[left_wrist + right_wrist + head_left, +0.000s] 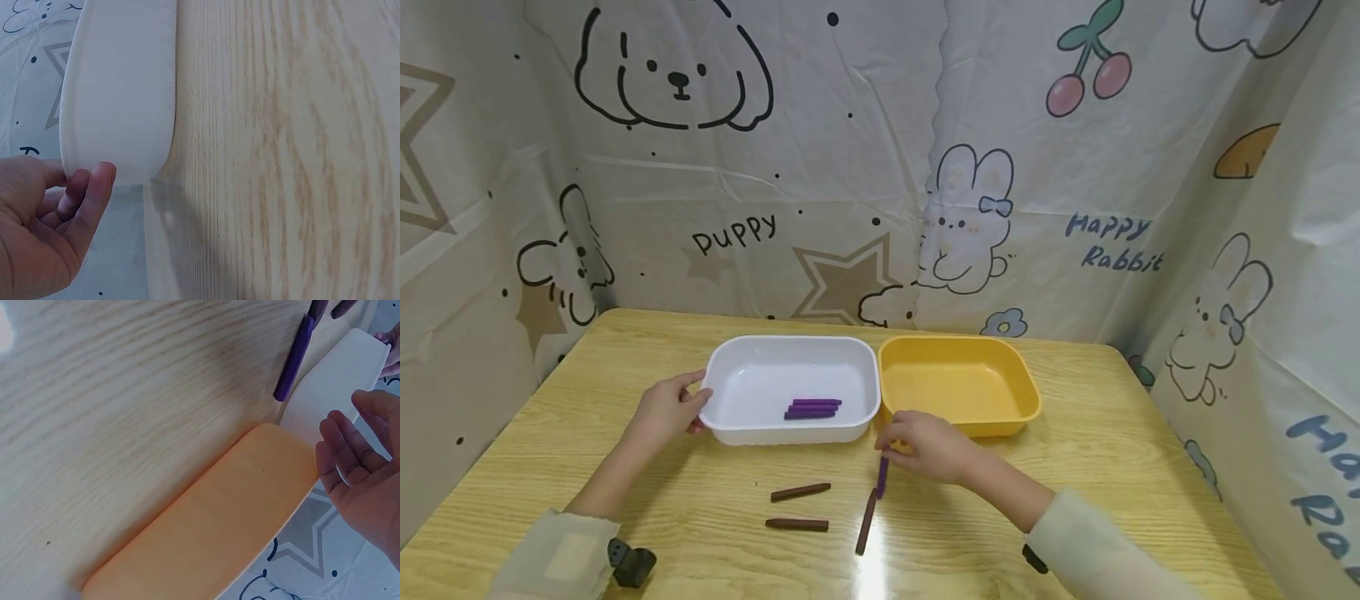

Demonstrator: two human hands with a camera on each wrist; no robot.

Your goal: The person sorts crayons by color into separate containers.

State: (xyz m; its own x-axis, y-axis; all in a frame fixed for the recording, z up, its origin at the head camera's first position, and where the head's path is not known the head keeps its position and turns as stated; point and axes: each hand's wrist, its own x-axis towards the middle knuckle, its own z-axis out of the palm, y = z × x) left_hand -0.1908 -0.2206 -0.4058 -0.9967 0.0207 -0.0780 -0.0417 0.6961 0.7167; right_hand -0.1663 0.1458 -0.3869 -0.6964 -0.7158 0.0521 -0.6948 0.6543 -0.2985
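Note:
My left hand (664, 408) grips the left end of a white plastic tray (790, 436); its fingers and thumb (94, 194) are at the rim in the left wrist view. Several purple crayons (812, 409) lie together inside that tray. Over the front left corner of the yellow tray (958, 375), my right hand (932, 447) hovers with relaxed fingers, holding nothing. Below its fingertips lies another purple crayon (882, 477), apart from them in the right wrist view. That crayon's near end meets a brown crayon (866, 522).
Two more brown crayons, one higher (801, 492) and one lower (797, 525), lie on the wooden table (700, 517) before the white tray. Both trays stand side by side near the table's back edge. A printed cloth (850, 167) hangs behind.

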